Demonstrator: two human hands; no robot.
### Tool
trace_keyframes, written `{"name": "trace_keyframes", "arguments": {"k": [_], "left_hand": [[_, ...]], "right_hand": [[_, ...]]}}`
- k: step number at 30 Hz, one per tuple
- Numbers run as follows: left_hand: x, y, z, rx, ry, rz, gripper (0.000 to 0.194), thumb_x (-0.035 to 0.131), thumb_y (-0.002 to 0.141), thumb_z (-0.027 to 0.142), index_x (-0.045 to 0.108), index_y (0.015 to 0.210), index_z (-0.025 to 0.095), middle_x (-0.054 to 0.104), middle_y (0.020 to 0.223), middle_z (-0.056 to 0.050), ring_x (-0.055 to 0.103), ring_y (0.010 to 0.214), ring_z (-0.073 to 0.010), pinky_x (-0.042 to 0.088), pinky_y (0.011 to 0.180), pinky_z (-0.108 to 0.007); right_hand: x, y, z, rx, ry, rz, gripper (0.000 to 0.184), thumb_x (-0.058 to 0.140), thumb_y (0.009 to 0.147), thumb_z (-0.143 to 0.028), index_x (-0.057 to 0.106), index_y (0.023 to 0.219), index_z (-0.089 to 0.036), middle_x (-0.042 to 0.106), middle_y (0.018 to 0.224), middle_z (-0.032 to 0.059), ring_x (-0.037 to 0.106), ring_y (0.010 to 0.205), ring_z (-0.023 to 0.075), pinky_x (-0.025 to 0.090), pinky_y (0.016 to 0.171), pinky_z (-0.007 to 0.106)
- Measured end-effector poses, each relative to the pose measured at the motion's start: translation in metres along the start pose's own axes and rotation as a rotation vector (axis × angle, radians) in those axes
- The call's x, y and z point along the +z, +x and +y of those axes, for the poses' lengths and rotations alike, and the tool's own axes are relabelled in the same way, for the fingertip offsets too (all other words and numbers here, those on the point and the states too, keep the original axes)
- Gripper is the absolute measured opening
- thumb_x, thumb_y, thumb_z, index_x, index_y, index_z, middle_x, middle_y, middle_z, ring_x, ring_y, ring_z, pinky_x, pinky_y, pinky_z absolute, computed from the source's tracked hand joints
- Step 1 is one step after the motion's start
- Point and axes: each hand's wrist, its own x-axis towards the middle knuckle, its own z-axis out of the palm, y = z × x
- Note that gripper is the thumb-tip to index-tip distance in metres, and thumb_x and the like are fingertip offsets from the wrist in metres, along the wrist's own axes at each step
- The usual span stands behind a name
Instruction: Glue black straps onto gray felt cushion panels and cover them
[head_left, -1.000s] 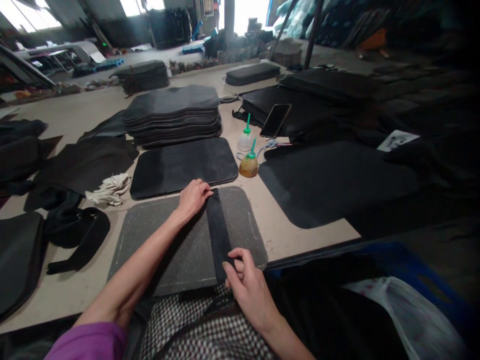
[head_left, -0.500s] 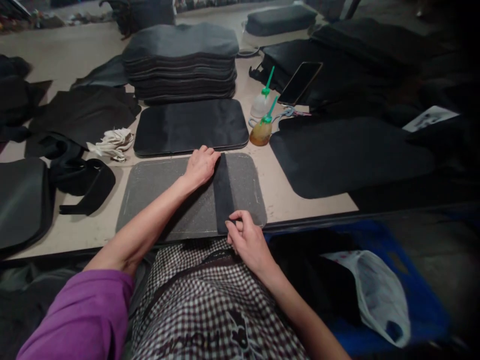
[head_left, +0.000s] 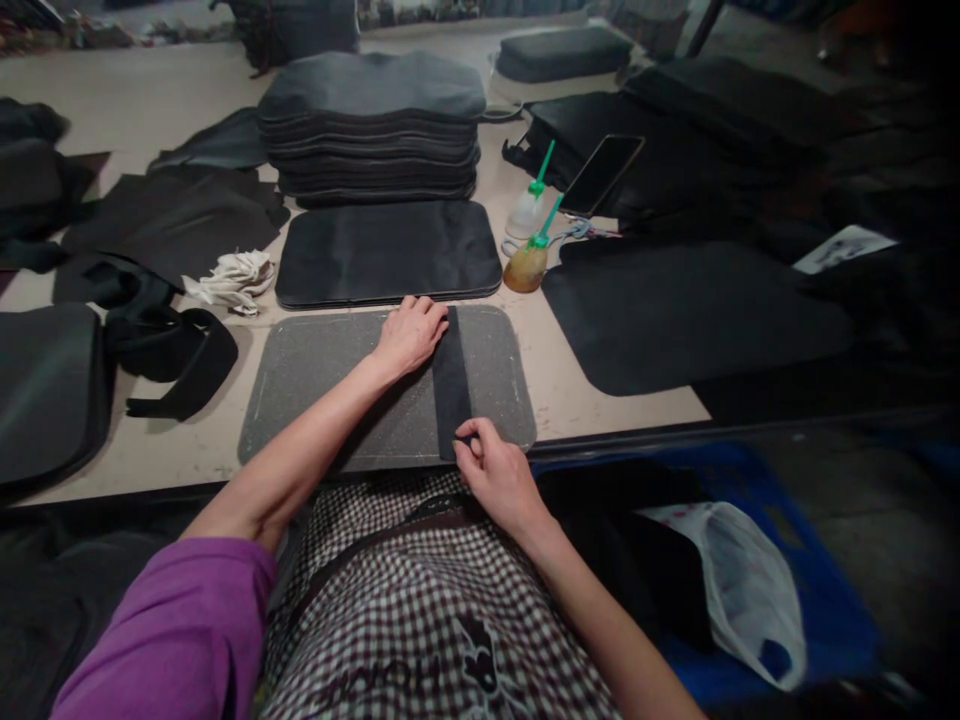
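A grey rounded panel [head_left: 352,400] lies flat at the table's front edge, with faint pale lines along its border. Across its right part runs a black fabric strip [head_left: 452,375], from the far edge to the near one. My left hand [head_left: 411,333] has its fingers bent and closed over the far end of the strip, pressing there. At the near end, my right hand [head_left: 496,472] pinches the strip between thumb and forefinger. The other right fingers are curled in.
Beyond the panel lie stacked black panels [head_left: 390,250] and a taller pile [head_left: 375,130]. Two squeeze bottles, one with amber liquid [head_left: 526,268], stand near a phone [head_left: 604,172]. A crumpled white cloth [head_left: 234,282] and a black band [head_left: 187,375] sit left; a blue crate [head_left: 832,600] is below right.
The camera view has shifted slightly. Both hands keep their places at the two ends of the strip, which lies as before on the panel.
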Motion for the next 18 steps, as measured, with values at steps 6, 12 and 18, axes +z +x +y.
{"name": "trace_keyframes", "arguments": {"k": [6, 12, 18], "left_hand": [[0.003, -0.002, -0.002, 0.007, -0.025, 0.014, 0.030, 0.045, 0.105, 0.035, 0.062, 0.125, 0.021, 0.061, 0.124, -0.013, 0.048, 0.118, -0.0293, 0.045, 0.094, -0.042], [0.000, -0.005, -0.001, 0.012, 0.010, 0.010, 0.031, 0.043, 0.105, 0.035, 0.064, 0.122, 0.019, 0.060, 0.124, -0.014, 0.049, 0.117, -0.0288, 0.045, 0.087, -0.039], [0.006, -0.002, -0.005, 0.065, 0.120, 0.083, 0.032, 0.041, 0.106, 0.032, 0.068, 0.108, 0.016, 0.066, 0.112, -0.015, 0.052, 0.110, -0.0280, 0.040, 0.082, -0.041]], "right_hand": [[0.000, 0.001, -0.001, -0.009, -0.060, -0.006, 0.017, 0.047, 0.096, -0.027, 0.059, 0.107, -0.021, 0.054, 0.062, -0.0050, 0.054, 0.054, 0.0148, 0.032, 0.056, 0.025], [0.003, 0.000, 0.006, -0.054, -0.164, -0.021, 0.021, 0.045, 0.099, -0.033, 0.061, 0.108, -0.023, 0.063, 0.065, -0.0020, 0.062, 0.058, 0.0184, 0.035, 0.057, 0.028], [0.010, 0.002, 0.023, -0.123, -0.509, -0.006, 0.029, 0.047, 0.101, -0.045, 0.068, 0.114, -0.029, 0.072, 0.065, 0.0009, 0.071, 0.056, 0.0248, 0.036, 0.048, 0.029]]}}
